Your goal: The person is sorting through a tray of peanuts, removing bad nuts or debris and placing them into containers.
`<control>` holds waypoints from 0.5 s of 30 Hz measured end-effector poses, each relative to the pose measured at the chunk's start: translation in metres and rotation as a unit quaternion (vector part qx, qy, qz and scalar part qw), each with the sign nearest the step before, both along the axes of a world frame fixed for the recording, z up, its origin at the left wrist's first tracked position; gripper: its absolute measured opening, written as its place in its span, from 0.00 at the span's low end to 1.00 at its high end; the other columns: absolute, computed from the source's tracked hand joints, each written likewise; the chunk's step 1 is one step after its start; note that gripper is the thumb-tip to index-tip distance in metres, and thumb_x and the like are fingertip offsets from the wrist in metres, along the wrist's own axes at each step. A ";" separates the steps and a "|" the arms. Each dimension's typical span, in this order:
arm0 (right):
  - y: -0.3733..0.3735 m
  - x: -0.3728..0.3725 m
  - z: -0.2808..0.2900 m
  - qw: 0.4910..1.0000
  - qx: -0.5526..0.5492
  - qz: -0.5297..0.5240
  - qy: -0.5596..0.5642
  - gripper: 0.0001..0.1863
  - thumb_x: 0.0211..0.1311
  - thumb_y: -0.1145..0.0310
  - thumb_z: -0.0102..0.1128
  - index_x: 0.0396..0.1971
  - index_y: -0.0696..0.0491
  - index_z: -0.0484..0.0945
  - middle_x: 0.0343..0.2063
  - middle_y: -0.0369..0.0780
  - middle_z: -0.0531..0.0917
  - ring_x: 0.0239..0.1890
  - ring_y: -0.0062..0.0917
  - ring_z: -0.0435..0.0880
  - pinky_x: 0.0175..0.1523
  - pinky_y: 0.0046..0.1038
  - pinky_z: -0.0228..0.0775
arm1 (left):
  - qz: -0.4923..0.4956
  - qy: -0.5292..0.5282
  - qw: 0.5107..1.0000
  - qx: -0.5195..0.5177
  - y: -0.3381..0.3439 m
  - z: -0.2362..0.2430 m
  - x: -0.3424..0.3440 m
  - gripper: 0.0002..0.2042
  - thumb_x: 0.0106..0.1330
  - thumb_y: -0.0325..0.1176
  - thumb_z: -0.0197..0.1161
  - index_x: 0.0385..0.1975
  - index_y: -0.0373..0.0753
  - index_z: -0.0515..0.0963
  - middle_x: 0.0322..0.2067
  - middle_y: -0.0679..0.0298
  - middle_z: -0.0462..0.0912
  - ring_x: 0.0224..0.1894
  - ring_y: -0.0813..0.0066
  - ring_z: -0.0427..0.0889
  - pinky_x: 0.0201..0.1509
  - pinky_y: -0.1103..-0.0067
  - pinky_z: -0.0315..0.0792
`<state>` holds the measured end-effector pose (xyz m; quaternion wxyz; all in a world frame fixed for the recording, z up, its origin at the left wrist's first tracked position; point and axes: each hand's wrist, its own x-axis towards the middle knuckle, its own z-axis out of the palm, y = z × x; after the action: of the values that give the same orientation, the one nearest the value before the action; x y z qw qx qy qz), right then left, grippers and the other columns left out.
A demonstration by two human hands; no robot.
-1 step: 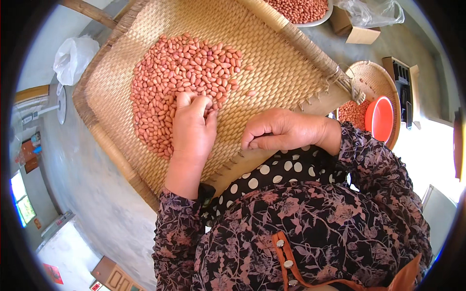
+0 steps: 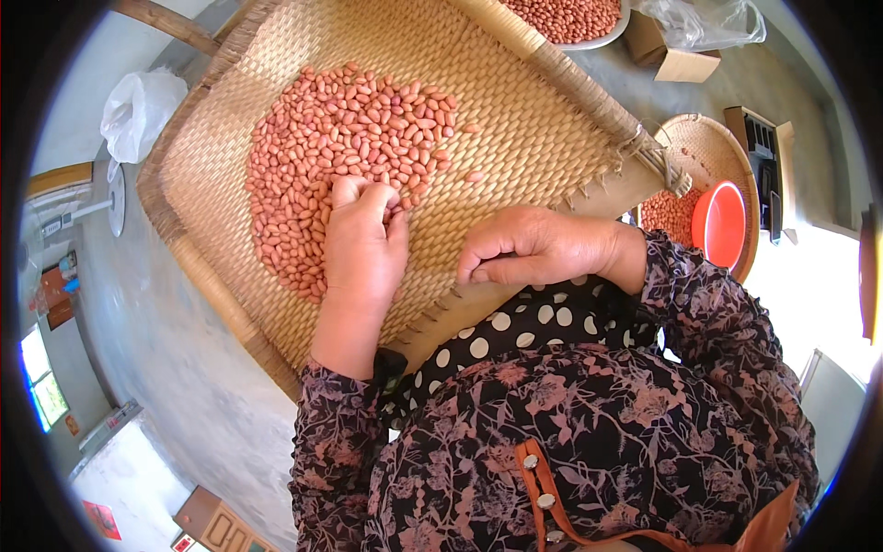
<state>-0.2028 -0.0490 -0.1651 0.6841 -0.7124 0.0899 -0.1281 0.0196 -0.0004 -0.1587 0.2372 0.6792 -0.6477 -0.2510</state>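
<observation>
A heap of shelled, reddish-pink peanuts (image 2: pixel 322 129) lies on a woven tray (image 2: pixel 533 138) with a thick bound rim. Against the heap's lower right side is my left hand (image 2: pixel 363 244), fingers curled and pressed together. What it may pinch is hidden by the fingers. My right hand (image 2: pixel 543 247) hangs over the tray's near edge, to the right of the heap. Its fingers are curled in, with the thumb against them, and their inside is hidden. A few single peanuts (image 2: pixel 475 176) lie apart on the weave between the heap and the right side.
A round basket (image 2: pixel 685 138) on the right holds more peanuts and a red plastic bowl (image 2: pixel 724 221). Beyond the far rim is a pale basin (image 2: pixel 602 42) of peanuts, beside an open cardboard box (image 2: pixel 688 65). A white plastic bag (image 2: pixel 138 115) is at far left.
</observation>
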 end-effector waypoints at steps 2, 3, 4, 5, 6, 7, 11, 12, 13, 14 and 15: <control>0.000 -0.001 0.001 1.000 -0.015 -0.001 -0.011 0.07 0.63 0.72 0.53 0.37 0.58 0.77 0.31 0.41 0.81 0.36 0.28 0.80 0.44 0.26 0.70 | 0.011 -0.011 1.000 0.010 0.002 0.002 -0.001 0.09 0.50 0.19 0.63 0.31 0.35 0.75 0.36 0.55 0.72 0.33 0.60 0.78 0.38 0.72 0.72; 0.000 -0.002 0.003 1.000 -0.010 0.007 -0.006 0.07 0.63 0.72 0.52 0.37 0.58 0.77 0.31 0.41 0.81 0.36 0.28 0.80 0.44 0.26 0.70 | 0.013 -0.006 1.000 0.000 0.002 0.005 -0.004 0.08 0.50 0.19 0.63 0.30 0.35 0.75 0.35 0.55 0.73 0.33 0.60 0.78 0.37 0.72 0.72; 0.000 -0.002 0.002 1.000 -0.004 0.015 -0.001 0.07 0.63 0.72 0.52 0.36 0.58 0.77 0.31 0.41 0.81 0.35 0.28 0.80 0.44 0.26 0.70 | 0.016 -0.001 1.000 -0.010 0.001 0.006 -0.007 0.08 0.50 0.20 0.63 0.30 0.35 0.76 0.35 0.55 0.73 0.32 0.60 0.78 0.37 0.72 0.72; 0.000 -0.002 0.002 1.000 -0.004 0.014 -0.001 0.07 0.63 0.72 0.52 0.36 0.58 0.77 0.31 0.41 0.81 0.35 0.28 0.80 0.44 0.26 0.70 | 0.015 0.000 1.000 -0.009 0.001 0.004 -0.010 0.08 0.50 0.20 0.63 0.30 0.35 0.76 0.35 0.55 0.73 0.32 0.60 0.78 0.37 0.72 0.72; 0.000 -0.002 0.001 1.000 0.000 0.012 0.001 0.07 0.63 0.72 0.52 0.36 0.58 0.77 0.31 0.41 0.81 0.35 0.28 0.80 0.44 0.26 0.70 | 0.002 0.004 1.000 -0.028 0.000 0.001 -0.013 0.07 0.51 0.20 0.63 0.30 0.35 0.76 0.35 0.55 0.73 0.32 0.59 0.78 0.37 0.72 0.72; 0.000 -0.002 0.001 1.000 0.003 0.010 0.001 0.07 0.63 0.72 0.52 0.36 0.58 0.78 0.31 0.41 0.81 0.35 0.28 0.80 0.44 0.26 0.70 | -0.010 0.008 0.999 -0.046 -0.001 0.000 -0.014 0.07 0.51 0.21 0.63 0.30 0.35 0.76 0.35 0.55 0.73 0.32 0.59 0.78 0.37 0.71 0.72; 0.001 -0.001 0.001 1.000 0.006 0.003 -0.005 0.07 0.63 0.72 0.53 0.36 0.58 0.77 0.31 0.41 0.81 0.35 0.27 0.80 0.44 0.26 0.70 | -0.025 -0.040 0.998 -0.049 -0.004 -0.002 -0.015 0.06 0.52 0.23 0.64 0.30 0.35 0.76 0.35 0.55 0.73 0.33 0.58 0.78 0.37 0.70 0.72; 0.002 -0.001 0.001 1.000 0.009 0.001 -0.008 0.07 0.64 0.72 0.53 0.36 0.58 0.78 0.31 0.40 0.81 0.35 0.26 0.80 0.44 0.26 0.70 | -0.028 -0.038 0.998 -0.045 -0.005 -0.002 -0.015 0.06 0.52 0.23 0.64 0.30 0.35 0.76 0.35 0.55 0.74 0.33 0.57 0.78 0.37 0.70 0.72; 0.002 -0.001 0.001 1.000 0.013 0.001 -0.010 0.08 0.64 0.71 0.53 0.36 0.58 0.78 0.31 0.40 0.82 0.36 0.24 0.80 0.44 0.25 0.70 | -0.030 -0.037 0.998 -0.042 -0.005 -0.002 -0.015 0.06 0.53 0.23 0.63 0.29 0.35 0.76 0.36 0.54 0.74 0.33 0.57 0.78 0.37 0.70 0.72; 0.002 -0.001 0.002 1.000 0.012 0.000 -0.011 0.08 0.64 0.71 0.53 0.36 0.58 0.78 0.31 0.40 0.82 0.36 0.24 0.80 0.44 0.25 0.70 | -0.030 -0.037 0.998 -0.042 -0.004 -0.002 -0.016 0.06 0.53 0.23 0.63 0.29 0.35 0.76 0.36 0.54 0.74 0.33 0.57 0.78 0.37 0.70 0.72; 0.003 -0.002 0.004 0.999 0.035 -0.005 0.011 0.09 0.65 0.71 0.52 0.39 0.58 0.78 0.32 0.39 0.82 0.37 0.23 0.80 0.45 0.24 0.71 | -0.033 -0.062 0.996 -0.056 -0.004 0.000 -0.015 0.05 0.52 0.23 0.64 0.29 0.35 0.76 0.36 0.54 0.74 0.33 0.56 0.78 0.37 0.69 0.72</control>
<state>-0.2044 -0.0463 -0.1614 0.7067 -0.6891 0.1057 -0.1205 0.0041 -0.0039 -0.1591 0.2259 0.6569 -0.6966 -0.1792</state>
